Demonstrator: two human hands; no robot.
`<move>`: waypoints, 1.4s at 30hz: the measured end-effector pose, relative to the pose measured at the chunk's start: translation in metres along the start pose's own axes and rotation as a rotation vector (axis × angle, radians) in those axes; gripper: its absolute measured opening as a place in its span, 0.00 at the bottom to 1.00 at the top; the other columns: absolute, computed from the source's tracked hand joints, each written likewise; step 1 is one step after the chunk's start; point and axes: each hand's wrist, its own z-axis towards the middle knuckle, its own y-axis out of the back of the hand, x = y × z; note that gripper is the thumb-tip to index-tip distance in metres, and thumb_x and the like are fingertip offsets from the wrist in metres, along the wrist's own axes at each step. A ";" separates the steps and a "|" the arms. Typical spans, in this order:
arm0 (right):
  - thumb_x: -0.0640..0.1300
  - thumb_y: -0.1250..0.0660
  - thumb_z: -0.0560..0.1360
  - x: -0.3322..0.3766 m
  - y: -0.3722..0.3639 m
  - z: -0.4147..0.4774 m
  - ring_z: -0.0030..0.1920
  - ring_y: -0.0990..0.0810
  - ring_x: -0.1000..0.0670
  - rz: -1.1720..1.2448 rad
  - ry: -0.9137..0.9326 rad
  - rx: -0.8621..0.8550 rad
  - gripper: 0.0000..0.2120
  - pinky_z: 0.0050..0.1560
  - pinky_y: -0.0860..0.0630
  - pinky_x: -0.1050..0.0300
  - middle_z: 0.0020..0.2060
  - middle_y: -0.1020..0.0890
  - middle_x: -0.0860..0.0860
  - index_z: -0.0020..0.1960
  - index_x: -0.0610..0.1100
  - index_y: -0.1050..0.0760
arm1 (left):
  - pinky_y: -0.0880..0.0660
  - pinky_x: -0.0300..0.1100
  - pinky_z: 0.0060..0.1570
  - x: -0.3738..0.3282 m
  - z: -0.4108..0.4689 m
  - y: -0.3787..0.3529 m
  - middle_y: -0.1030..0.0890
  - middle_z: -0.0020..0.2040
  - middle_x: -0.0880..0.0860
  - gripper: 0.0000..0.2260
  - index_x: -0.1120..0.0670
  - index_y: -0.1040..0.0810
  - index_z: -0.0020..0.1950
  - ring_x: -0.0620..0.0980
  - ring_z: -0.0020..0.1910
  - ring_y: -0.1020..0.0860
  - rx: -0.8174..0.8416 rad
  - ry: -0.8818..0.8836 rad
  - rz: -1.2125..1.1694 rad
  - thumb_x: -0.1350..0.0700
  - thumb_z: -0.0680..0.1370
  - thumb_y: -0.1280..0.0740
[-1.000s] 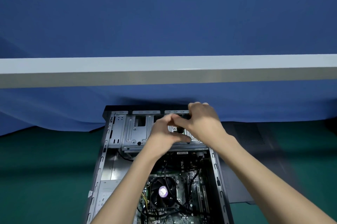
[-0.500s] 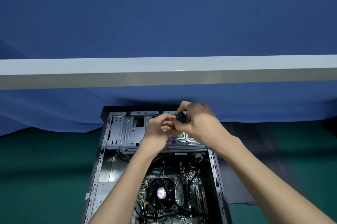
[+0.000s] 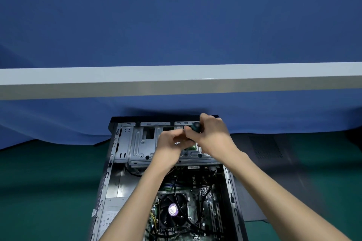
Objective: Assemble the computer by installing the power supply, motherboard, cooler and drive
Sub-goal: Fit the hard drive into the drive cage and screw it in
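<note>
Computer point(image 3: 113, 154): its drive cage point(image 3: 141, 148) may get gouged if the screwdriver point(image 3: 196, 126) slips. Right hand point(image 3: 213, 137) fingers wrap the handle; left hand point(image 3: 168, 142) fingers curl nearby, and I cannot tell what they hold.

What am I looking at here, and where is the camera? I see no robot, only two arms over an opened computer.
There is no robot: a person works with bare hands, and the single camera sits on their head, looking forward and down. An open computer case lies on its side on a green surface, with a grey panel beside it. Inside, the cooler fan sits on the motherboard. Both hands meet over the metal drive cage at the far end. The right hand grips what looks like a screwdriver by its dark handle. The left hand curls right beside it; what it pinches, if anything, is hidden.
</note>
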 end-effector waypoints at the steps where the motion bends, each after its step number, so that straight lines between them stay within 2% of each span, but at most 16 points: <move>1: 0.56 0.32 0.73 -0.004 0.000 -0.003 0.37 0.21 0.43 0.097 -0.012 -0.015 0.19 0.36 0.27 0.51 0.33 0.22 0.46 0.37 0.44 0.35 | 0.22 0.33 0.41 -0.001 0.001 0.000 0.16 0.41 0.50 0.17 0.56 0.17 0.49 0.41 0.39 0.18 0.005 -0.007 0.024 0.76 0.70 0.33; 3: 0.52 0.30 0.73 -0.018 0.007 -0.006 0.28 0.23 0.49 0.301 -0.062 -0.146 0.16 0.29 0.29 0.56 0.27 0.22 0.49 0.35 0.44 0.31 | 0.22 0.33 0.41 0.002 0.002 0.000 0.16 0.43 0.53 0.16 0.56 0.17 0.48 0.42 0.39 0.18 0.002 0.003 0.054 0.75 0.69 0.30; 6: 0.48 0.29 0.73 -0.060 0.033 -0.004 0.21 0.36 0.56 0.652 -0.220 -0.443 0.17 0.23 0.40 0.61 0.19 0.30 0.54 0.29 0.45 0.30 | 0.21 0.39 0.40 0.014 0.007 -0.005 0.17 0.44 0.53 0.11 0.57 0.17 0.49 0.44 0.39 0.19 -0.110 0.096 0.170 0.70 0.73 0.33; 8: 0.48 0.30 0.74 -0.095 0.052 -0.001 0.21 0.32 0.55 0.888 -0.362 -0.537 0.14 0.26 0.35 0.62 0.21 0.28 0.53 0.32 0.45 0.27 | 0.23 0.44 0.43 0.025 0.010 -0.010 0.19 0.48 0.44 0.07 0.50 0.17 0.50 0.46 0.44 0.21 -0.152 0.106 0.557 0.59 0.77 0.33; 10: 0.47 0.32 0.76 -0.132 0.061 0.004 0.29 0.22 0.51 1.122 -0.476 -0.566 0.10 0.36 0.24 0.56 0.29 0.23 0.49 0.38 0.44 0.26 | 0.30 0.41 0.41 0.034 0.013 -0.017 0.22 0.51 0.41 0.06 0.45 0.19 0.51 0.44 0.47 0.27 -0.169 0.098 0.797 0.51 0.78 0.36; 12: 0.46 0.34 0.77 -0.166 0.061 0.008 0.38 0.17 0.44 1.334 -0.558 -0.534 0.08 0.44 0.20 0.50 0.37 0.20 0.45 0.43 0.43 0.29 | 0.35 0.41 0.43 0.046 0.019 -0.026 0.23 0.53 0.43 0.08 0.47 0.20 0.53 0.45 0.50 0.29 -0.178 0.056 0.846 0.49 0.79 0.37; 14: 0.43 0.36 0.78 -0.191 0.054 0.012 0.36 0.16 0.43 1.461 -0.597 -0.516 0.08 0.41 0.18 0.48 0.34 0.19 0.42 0.43 0.41 0.31 | 0.36 0.42 0.50 0.057 0.025 -0.034 0.25 0.50 0.46 0.08 0.52 0.19 0.52 0.46 0.52 0.31 -0.171 -0.020 0.810 0.51 0.79 0.37; 17: 0.36 0.38 0.79 -0.217 0.025 0.019 0.24 0.24 0.47 1.329 -0.688 -0.475 0.10 0.29 0.22 0.53 0.25 0.27 0.44 0.39 0.40 0.33 | 0.38 0.43 0.54 0.069 0.029 -0.042 0.30 0.45 0.45 0.07 0.53 0.22 0.49 0.46 0.49 0.33 -0.205 -0.102 0.837 0.51 0.79 0.36; 21: 0.36 0.32 0.76 -0.243 -0.032 0.021 0.21 0.29 0.49 0.768 -0.749 -0.140 0.10 0.19 0.32 0.61 0.28 0.28 0.44 0.40 0.38 0.30 | 0.37 0.45 0.51 0.077 0.030 -0.047 0.30 0.43 0.46 0.07 0.53 0.24 0.46 0.49 0.46 0.31 -0.274 -0.200 0.976 0.50 0.79 0.36; 26: 0.43 0.24 0.70 -0.253 -0.076 0.021 0.53 0.21 0.40 0.184 -0.693 0.064 0.20 0.50 0.25 0.52 0.51 0.20 0.40 0.55 0.33 0.25 | 0.39 0.43 0.47 0.079 0.031 -0.046 0.29 0.41 0.47 0.05 0.54 0.24 0.44 0.50 0.43 0.30 -0.311 -0.287 1.009 0.53 0.77 0.33; 31: 0.44 0.30 0.75 -0.252 -0.086 0.019 0.54 0.23 0.37 -0.063 -0.586 0.124 0.16 0.50 0.28 0.50 0.55 0.22 0.37 0.57 0.35 0.28 | 0.41 0.40 0.47 0.079 0.031 -0.046 0.31 0.41 0.46 0.05 0.54 0.25 0.44 0.49 0.43 0.31 -0.303 -0.291 0.998 0.53 0.77 0.33; 34: 0.44 0.31 0.76 -0.242 -0.073 0.018 0.50 0.21 0.38 0.011 -0.589 0.069 0.14 0.47 0.27 0.50 0.50 0.21 0.36 0.53 0.33 0.28 | 0.41 0.40 0.48 0.076 0.029 -0.046 0.30 0.41 0.45 0.04 0.54 0.24 0.46 0.48 0.44 0.31 -0.281 -0.236 0.926 0.54 0.77 0.33; 36: 0.36 0.32 0.76 -0.227 -0.053 0.019 0.38 0.17 0.42 0.384 -0.586 -0.040 0.08 0.37 0.21 0.51 0.42 0.21 0.35 0.47 0.31 0.27 | 0.41 0.38 0.49 0.069 0.028 -0.047 0.28 0.40 0.44 0.02 0.53 0.23 0.45 0.46 0.42 0.30 -0.267 -0.203 0.788 0.56 0.77 0.32; 38: 0.29 0.33 0.74 -0.205 -0.025 0.020 0.24 0.21 0.50 0.767 -0.491 -0.098 0.06 0.23 0.26 0.61 0.32 0.22 0.37 0.41 0.32 0.28 | 0.36 0.37 0.51 0.056 0.026 -0.053 0.25 0.39 0.43 0.03 0.52 0.20 0.42 0.47 0.41 0.26 -0.223 -0.168 0.603 0.58 0.75 0.30; 40: 0.29 0.30 0.72 -0.179 0.000 0.020 0.23 0.23 0.51 0.914 -0.344 -0.022 0.07 0.21 0.31 0.64 0.27 0.21 0.41 0.38 0.35 0.26 | 0.25 0.41 0.46 0.035 0.026 -0.065 0.21 0.39 0.44 0.03 0.54 0.16 0.41 0.47 0.40 0.22 -0.143 -0.110 0.342 0.61 0.73 0.28; 42: 0.30 0.29 0.71 -0.153 0.014 0.019 0.24 0.25 0.49 1.021 -0.211 0.095 0.07 0.21 0.33 0.63 0.27 0.20 0.42 0.38 0.38 0.25 | 0.23 0.37 0.38 0.014 0.024 -0.075 0.18 0.39 0.49 0.05 0.57 0.15 0.42 0.45 0.38 0.21 -0.090 -0.169 0.191 0.65 0.70 0.26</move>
